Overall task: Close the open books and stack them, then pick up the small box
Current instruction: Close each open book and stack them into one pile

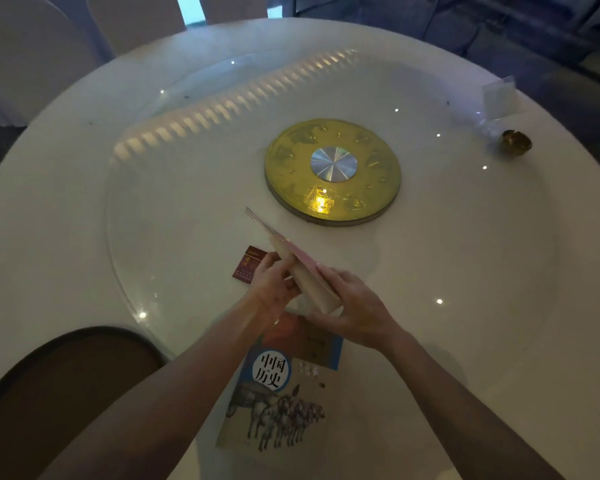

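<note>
A pink-covered book (pixel 293 259) is held tilted above the table, closed, its page edges facing me. My left hand (pixel 272 284) grips its left side and my right hand (pixel 352 306) holds its near right corner. Below my hands a closed history book (pixel 284 386) with a blue cover and horse picture lies flat near the table's front edge. A small dark red box (pixel 248 266) lies flat on the glass just left of my left hand, partly hidden by it.
A round white table (pixel 482 306) carries a glass turntable with a gold disc (pixel 333 171) at its centre. A small brass cup (pixel 516 143) and clear plastic packaging (pixel 497 98) sit at the far right. A dark chair back (pixel 59 386) stands at the near left.
</note>
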Demonstrator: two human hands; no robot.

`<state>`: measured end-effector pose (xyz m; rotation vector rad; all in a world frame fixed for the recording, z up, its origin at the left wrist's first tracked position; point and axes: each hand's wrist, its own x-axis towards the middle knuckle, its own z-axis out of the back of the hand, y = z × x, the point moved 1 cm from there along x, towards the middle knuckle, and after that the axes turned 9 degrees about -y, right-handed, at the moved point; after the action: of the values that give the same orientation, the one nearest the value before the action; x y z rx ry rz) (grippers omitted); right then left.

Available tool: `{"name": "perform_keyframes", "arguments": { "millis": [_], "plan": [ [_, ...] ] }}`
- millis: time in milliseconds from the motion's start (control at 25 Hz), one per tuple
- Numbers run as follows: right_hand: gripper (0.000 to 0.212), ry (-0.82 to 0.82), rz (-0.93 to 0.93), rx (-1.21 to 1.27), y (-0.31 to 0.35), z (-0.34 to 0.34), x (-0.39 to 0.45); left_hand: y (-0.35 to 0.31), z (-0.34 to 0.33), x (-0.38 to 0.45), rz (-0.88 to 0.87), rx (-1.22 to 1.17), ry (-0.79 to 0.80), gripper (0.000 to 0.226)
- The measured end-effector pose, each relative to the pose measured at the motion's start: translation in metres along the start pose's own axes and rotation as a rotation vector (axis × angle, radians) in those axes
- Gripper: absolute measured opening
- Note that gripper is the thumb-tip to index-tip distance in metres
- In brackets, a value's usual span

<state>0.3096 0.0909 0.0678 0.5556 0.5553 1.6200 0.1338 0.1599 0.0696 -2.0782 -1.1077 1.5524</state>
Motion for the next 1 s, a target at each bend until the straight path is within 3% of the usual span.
{"name": "perform_keyframes", "arguments": {
  "millis": [80,160,360,480,600,680,720,840,1000],
  "plan": [
    [0.089,-0.104,0.05,-0.138,0.019,0.0,-0.008,-0.004,0.002,-0.016,-0.028,0.007,0.03,0.012],
    [0.072,-0.244,0.097,-0.21,0.033,-0.003,-0.015,-0.007,0.004,-0.032,-0.084,0.06,0.058,0.018],
    [0.066,-0.292,0.02,-0.013,0.062,0.0,-0.032,-0.017,0.011,-0.064,-0.157,0.209,0.048,0.04],
    [0.031,-0.422,-0.19,0.202,0.069,-0.002,-0.045,-0.014,0.024,-0.078,-0.28,0.373,0.073,0.041],
    [0.009,-0.535,-0.525,0.634,0.071,-0.017,-0.068,0.0,0.053,-0.082,-0.395,0.572,-0.243,0.053],
    [0.014,-0.587,-0.711,0.948,0.072,-0.031,-0.086,0.016,0.084,-0.085,-0.287,0.606,-0.456,0.061],
    [0.018,-0.615,-0.775,1.069,0.073,-0.038,-0.096,0.027,0.098,-0.087,-0.197,0.552,-0.447,0.061],
    [0.03,-0.656,-0.891,1.305,0.07,-0.068,-0.125,0.059,0.126,-0.09,0.063,0.309,-0.203,0.043],
    [0.04,-0.651,-1.0,1.327,0.058,-0.107,-0.164,0.078,0.138,-0.096,0.077,0.284,-0.115,0.019]
  ]
}}
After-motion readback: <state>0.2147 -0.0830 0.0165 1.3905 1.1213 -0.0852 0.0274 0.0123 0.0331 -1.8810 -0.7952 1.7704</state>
